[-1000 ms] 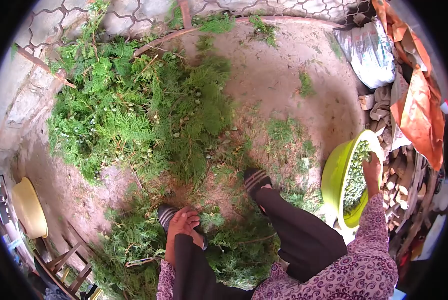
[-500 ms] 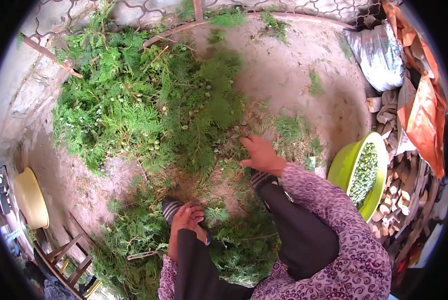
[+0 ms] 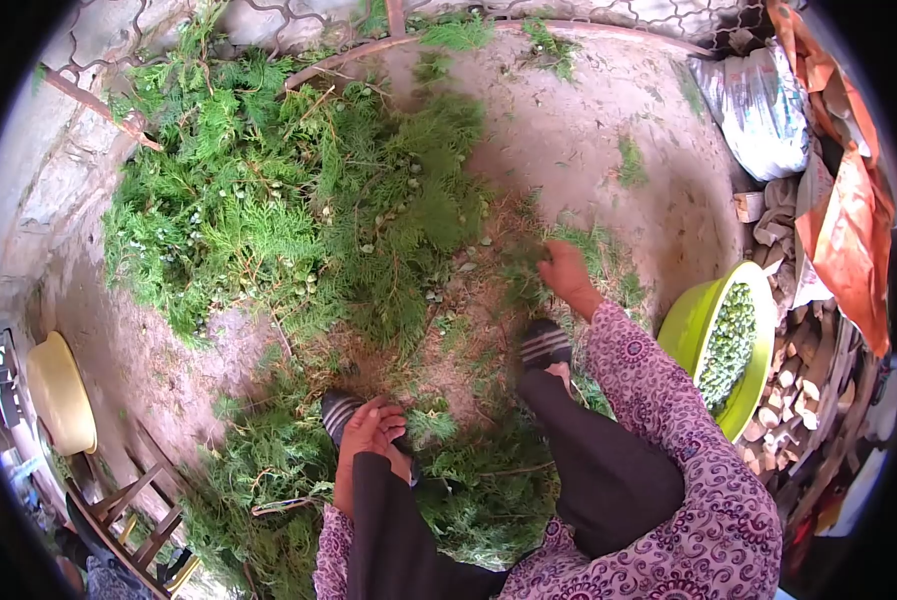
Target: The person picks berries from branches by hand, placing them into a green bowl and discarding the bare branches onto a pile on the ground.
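Note:
My right hand point(image 3: 568, 272) is closed at the right of the cut greenery, over the ground. Next to its fingers is a blurred green sprig point(image 3: 525, 272). Low in the view, my left hand point(image 3: 370, 430) rests in front of my left knee beside a striped shoe point(image 3: 340, 412), its fingers loosely spread and nothing in them. A large heap of green conifer branches point(image 3: 268, 210) with small round cones lies ahead and to the left. More cut branches point(image 3: 268, 450) lie around my feet. Near my right hand is the other striped shoe point(image 3: 545, 343).
To the right stands a lime-green basin point(image 3: 680, 325) with many small green cones point(image 3: 730, 345). Firewood point(image 3: 793, 385), a white sack point(image 3: 758, 110) and an orange sheet point(image 3: 851, 235) are beyond it. At the left are a yellow tub point(image 3: 61, 395) and a wooden frame point(image 3: 128, 500).
My right hand has moved right and slightly forward, and its fingers have closed. My right foot has shifted a little to the right. My left hand has hardly moved.

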A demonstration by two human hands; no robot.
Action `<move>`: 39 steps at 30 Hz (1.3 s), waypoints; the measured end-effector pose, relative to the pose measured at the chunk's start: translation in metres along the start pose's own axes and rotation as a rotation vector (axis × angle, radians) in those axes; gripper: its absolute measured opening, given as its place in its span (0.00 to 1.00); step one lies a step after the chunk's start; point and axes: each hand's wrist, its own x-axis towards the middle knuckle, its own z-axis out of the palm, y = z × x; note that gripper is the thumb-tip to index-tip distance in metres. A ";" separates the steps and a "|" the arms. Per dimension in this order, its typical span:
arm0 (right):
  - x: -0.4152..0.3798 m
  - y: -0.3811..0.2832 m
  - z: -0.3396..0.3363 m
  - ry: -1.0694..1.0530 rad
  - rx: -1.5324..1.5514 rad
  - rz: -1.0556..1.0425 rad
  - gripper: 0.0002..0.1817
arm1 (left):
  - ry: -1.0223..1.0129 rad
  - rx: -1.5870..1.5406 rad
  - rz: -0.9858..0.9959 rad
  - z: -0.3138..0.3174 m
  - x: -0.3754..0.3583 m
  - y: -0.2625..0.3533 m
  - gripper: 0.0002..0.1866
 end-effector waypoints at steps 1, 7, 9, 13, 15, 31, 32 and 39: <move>0.002 0.008 -0.004 -0.004 -0.073 0.027 0.14 | 0.002 -0.002 -0.007 0.000 0.000 0.000 0.18; 0.005 0.023 -0.040 -0.044 -0.006 0.214 0.11 | 0.033 0.004 -0.015 0.000 0.000 0.000 0.17; 0.002 0.042 -0.045 -0.066 0.075 0.310 0.11 | 0.033 0.010 -0.021 0.002 0.000 0.001 0.18; -0.018 0.050 -0.056 -0.048 -0.217 0.194 0.15 | 0.040 0.029 -0.026 0.003 0.001 0.000 0.19; -0.027 0.023 -0.065 0.075 -0.222 0.008 0.19 | 0.048 0.032 -0.030 0.005 0.002 0.000 0.17; -0.021 -0.122 0.041 -0.488 -0.031 -0.493 0.16 | 0.053 0.042 -0.046 0.006 0.002 0.000 0.18; -0.020 -0.123 0.042 -0.488 -0.030 -0.496 0.16 | 0.054 0.042 -0.043 0.006 0.001 0.001 0.18; -0.036 -0.089 0.037 -0.530 0.235 -0.407 0.14 | 0.059 0.020 -0.024 0.006 -0.001 0.001 0.19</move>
